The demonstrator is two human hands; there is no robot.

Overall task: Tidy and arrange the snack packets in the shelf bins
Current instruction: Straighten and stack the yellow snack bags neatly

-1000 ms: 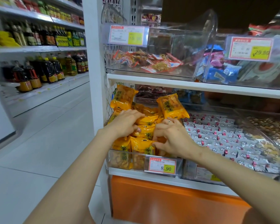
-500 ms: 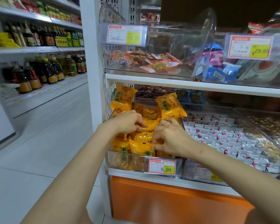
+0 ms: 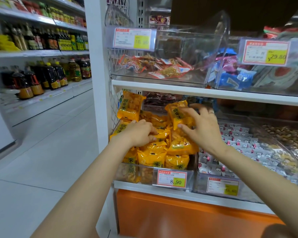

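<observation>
Packets first: the yellow snack packets [image 3: 153, 155] lie heaped in the clear bin [image 3: 145, 175] at the left end of the lower shelf [image 3: 162, 189]. Two of them stand on end at the back.

A second ago both hands were low in the heap, close together. Now the right hand [image 3: 202, 129] has come up and away from the left. Its fingers are spread wide over the upright packet [image 3: 175, 112] at the back right, and its thumb is at that packet's lower edge. It has not closed on the packet.

The left hand [image 3: 141, 133] stays on the heap with its fingers curled down onto the top packets. We cannot tell whether it pinches one or only presses them flat.

We judge that the front rows are roughly settled and the work has turned to the stragglers. This back packet looks like the next to be laid down or squared up. The other standing packet [image 3: 130, 107], by the wire side panel, is not yet dealt with.

A price tag [image 3: 172, 179] reading 8.90 is clipped to the bin's front. Just beside it on the right is a bin of small white packets [image 3: 239, 146]. On the shelf above, another clear bin holds red and orange packets [image 3: 155, 66].

Below the shelf runs an orange base panel [image 3: 179, 217]. To the left is a pale tiled floor [image 3: 41, 152], and across the aisle are racks of oil and sauce bottles [image 3: 55, 76].
</observation>
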